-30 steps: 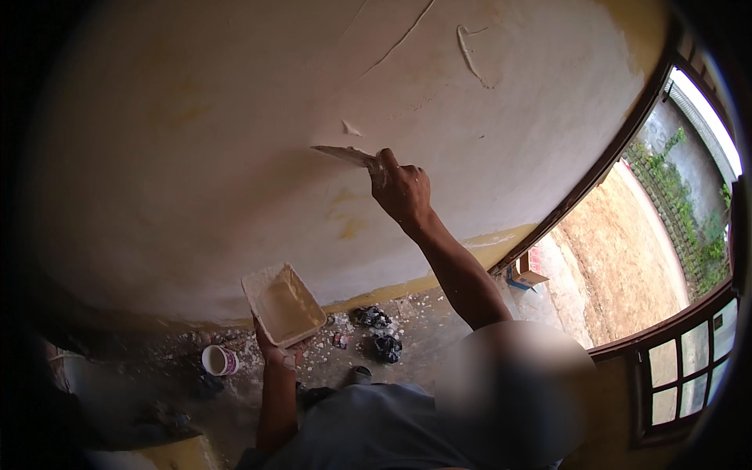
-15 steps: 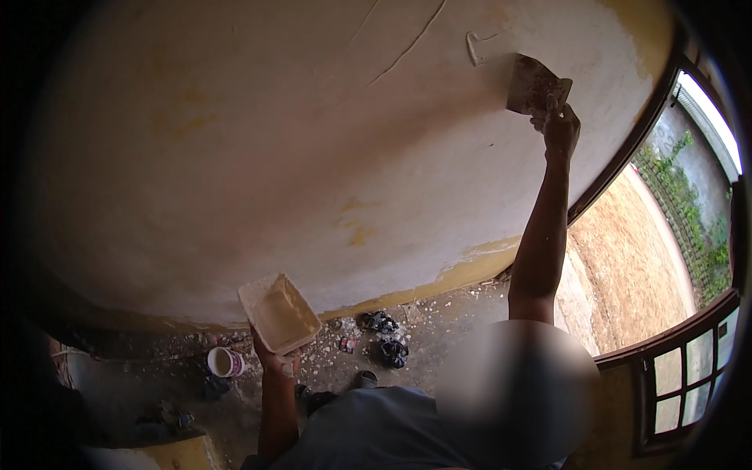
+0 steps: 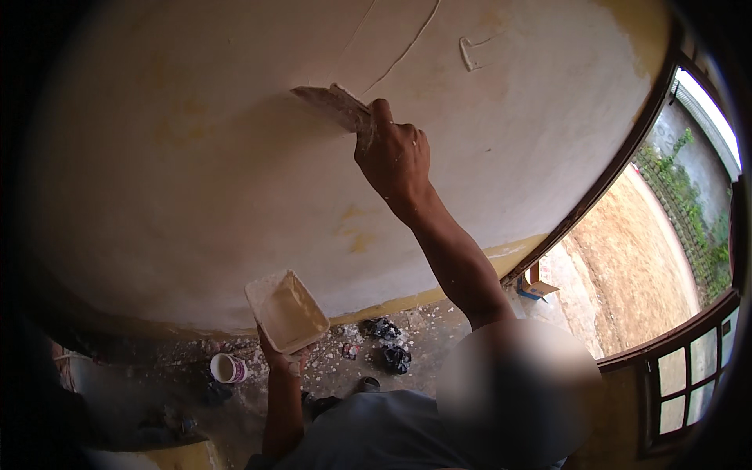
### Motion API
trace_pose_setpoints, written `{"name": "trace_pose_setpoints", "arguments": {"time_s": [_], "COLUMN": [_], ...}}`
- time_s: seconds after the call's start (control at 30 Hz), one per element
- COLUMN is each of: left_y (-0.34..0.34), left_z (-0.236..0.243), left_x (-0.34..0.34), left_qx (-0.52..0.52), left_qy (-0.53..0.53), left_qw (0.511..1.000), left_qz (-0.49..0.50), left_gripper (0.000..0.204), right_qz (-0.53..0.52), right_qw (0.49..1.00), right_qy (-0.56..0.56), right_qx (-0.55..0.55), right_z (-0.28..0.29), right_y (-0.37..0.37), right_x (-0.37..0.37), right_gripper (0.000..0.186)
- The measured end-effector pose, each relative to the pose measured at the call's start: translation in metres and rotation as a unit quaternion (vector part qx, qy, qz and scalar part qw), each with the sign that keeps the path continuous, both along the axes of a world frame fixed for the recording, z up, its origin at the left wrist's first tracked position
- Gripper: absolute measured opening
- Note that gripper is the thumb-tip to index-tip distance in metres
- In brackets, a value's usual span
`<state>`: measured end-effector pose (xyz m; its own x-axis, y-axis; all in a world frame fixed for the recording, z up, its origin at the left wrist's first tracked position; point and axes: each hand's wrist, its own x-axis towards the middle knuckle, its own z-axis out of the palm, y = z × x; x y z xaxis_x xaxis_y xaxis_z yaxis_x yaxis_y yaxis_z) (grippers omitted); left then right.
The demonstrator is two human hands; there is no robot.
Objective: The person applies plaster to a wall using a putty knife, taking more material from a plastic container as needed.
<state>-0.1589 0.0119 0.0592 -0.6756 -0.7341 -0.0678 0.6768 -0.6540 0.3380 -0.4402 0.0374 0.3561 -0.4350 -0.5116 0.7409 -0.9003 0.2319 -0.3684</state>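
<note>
Scraper [image 3: 330, 104], broad and pale-smeared, is at the wall [image 3: 196, 204], clenched in my right hand [image 3: 394, 159]. My left hand [image 3: 283, 360], partly hidden, grasps the pale, coated tray [image 3: 291, 312] from below, lower down. Thin raised ridges [image 3: 466, 57] mark the wall above.

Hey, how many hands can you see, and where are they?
2. The right hand grips a scraper up by the wall; the left hand, lower, supports a tray that partly hides it.

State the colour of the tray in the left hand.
Cream-beige tray, seen best in the head view.
</note>
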Motion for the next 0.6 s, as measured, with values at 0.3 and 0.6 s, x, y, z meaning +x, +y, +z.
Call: {"name": "trace_pose_setpoints", "arguments": {"time_s": [0.3,0.6], "left_y": [0.013,-0.004], "left_z": [0.031,0.007], "left_x": [-0.014,-0.02], "left_qx": [0.018,0.03], "left_qy": [-0.059,-0.066], "left_qw": [0.997,0.997], "left_qz": [0.048,0.032], "left_gripper": [0.058,0.062], "right_qz": [-0.126,0.14], "right_qw": [0.983,0.854], "right_qy": [-0.036,-0.373], "right_qx": [-0.13,-0.333], "right_z": [0.081,0.114], "right_y": [0.085,0.133], "right_x": [-0.158,-0.235], "right_gripper": [0.022,0.041]}}
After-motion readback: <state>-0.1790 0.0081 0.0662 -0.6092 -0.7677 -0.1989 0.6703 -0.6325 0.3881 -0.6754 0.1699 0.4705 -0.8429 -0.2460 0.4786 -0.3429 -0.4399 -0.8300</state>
